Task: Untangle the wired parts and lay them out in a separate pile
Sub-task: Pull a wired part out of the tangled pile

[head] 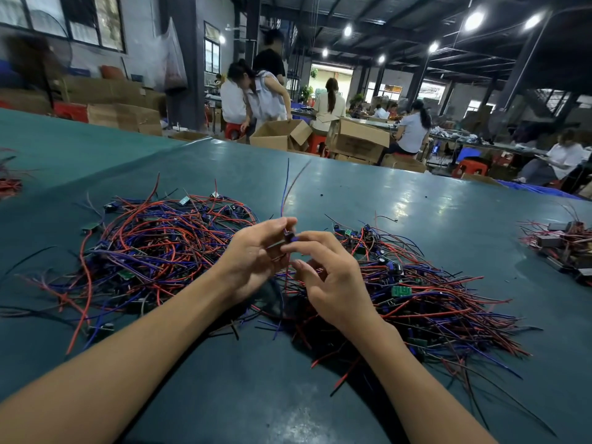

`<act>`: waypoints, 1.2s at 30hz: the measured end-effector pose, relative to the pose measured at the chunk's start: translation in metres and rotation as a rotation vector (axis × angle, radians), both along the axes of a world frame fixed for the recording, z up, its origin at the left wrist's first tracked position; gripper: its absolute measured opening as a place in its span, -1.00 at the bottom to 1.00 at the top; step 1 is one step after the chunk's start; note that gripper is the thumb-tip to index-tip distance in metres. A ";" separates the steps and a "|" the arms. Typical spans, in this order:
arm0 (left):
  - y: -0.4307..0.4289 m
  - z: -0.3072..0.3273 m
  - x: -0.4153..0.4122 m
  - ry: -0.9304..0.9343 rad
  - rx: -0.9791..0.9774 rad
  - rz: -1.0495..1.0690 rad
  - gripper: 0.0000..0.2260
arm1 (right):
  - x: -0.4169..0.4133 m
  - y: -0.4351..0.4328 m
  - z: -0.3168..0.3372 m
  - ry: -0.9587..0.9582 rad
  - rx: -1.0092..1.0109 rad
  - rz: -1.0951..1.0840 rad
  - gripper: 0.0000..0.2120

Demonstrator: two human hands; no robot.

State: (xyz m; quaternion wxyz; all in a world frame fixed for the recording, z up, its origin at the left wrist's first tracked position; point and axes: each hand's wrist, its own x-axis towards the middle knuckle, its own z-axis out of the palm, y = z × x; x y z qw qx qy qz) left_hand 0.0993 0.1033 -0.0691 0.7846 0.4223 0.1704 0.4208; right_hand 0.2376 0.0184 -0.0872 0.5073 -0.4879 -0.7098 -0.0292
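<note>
One wide table [400,200] with a smooth, shiny teal cover is carrying heaps of thin red, blue and black wires with small green boards: the left heap [153,248] tangled in loops, the right heap [426,299] lying straighter. Between them the left hand [253,254] and the right hand [330,277] are both pinching one small dark wired part [288,237] with curled fingertips, its wires rising toward the far side.

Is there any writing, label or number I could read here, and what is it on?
None reads clearly.
Green circuit board: pale markings, too small.
Cardboard box: faint print, too blurred.
Wired part pinched between left hand and right hand: nothing legible.
</note>
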 end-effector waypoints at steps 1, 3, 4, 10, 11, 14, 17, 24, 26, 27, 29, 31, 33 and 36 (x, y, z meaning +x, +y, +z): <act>0.002 0.000 0.000 -0.014 -0.021 0.035 -0.84 | -0.001 0.000 0.000 -0.015 -0.018 0.012 -0.73; 0.005 0.001 -0.002 -0.027 -0.032 0.107 -0.84 | -0.003 -0.002 0.001 0.030 -0.046 0.041 -0.71; 0.006 0.002 -0.003 -0.028 -0.018 0.128 -0.86 | -0.005 -0.003 0.002 0.110 -0.066 0.053 -0.71; 0.004 -0.003 -0.004 0.087 0.221 0.091 -0.85 | -0.010 -0.009 0.016 0.550 -0.166 0.008 -0.82; 0.002 -0.004 -0.002 0.086 0.250 0.070 -0.84 | -0.010 -0.010 0.018 0.557 -0.179 0.017 -0.81; -0.003 -0.006 0.002 0.056 0.275 0.011 -0.87 | -0.012 -0.010 0.019 0.595 -0.242 0.071 -0.85; -0.003 -0.006 0.004 0.084 0.264 0.048 -0.78 | -0.010 -0.008 0.019 0.722 -0.298 0.124 -0.89; -0.006 -0.009 0.004 0.128 0.246 -0.002 -0.79 | -0.011 -0.005 0.019 0.826 -0.503 0.235 -0.75; -0.006 -0.010 0.004 0.133 0.245 -0.013 -0.80 | -0.013 -0.006 0.019 0.786 -0.456 0.189 -0.71; -0.006 -0.010 0.003 0.137 0.244 -0.013 -0.80 | -0.014 -0.006 0.020 0.732 -0.404 0.141 -0.71; -0.005 -0.008 0.003 0.126 0.219 -0.001 -0.80 | -0.017 -0.008 0.020 0.578 -0.283 0.065 -0.70; -0.004 -0.007 0.004 0.102 0.171 0.064 -0.80 | -0.021 -0.010 0.020 0.496 -0.240 0.054 -0.68; -0.003 -0.007 0.004 0.097 0.137 0.145 -0.84 | -0.022 -0.011 0.021 0.489 -0.246 0.071 -0.76; -0.002 -0.005 0.007 0.094 0.084 0.214 -0.82 | -0.024 -0.011 0.021 0.471 -0.270 0.067 -0.76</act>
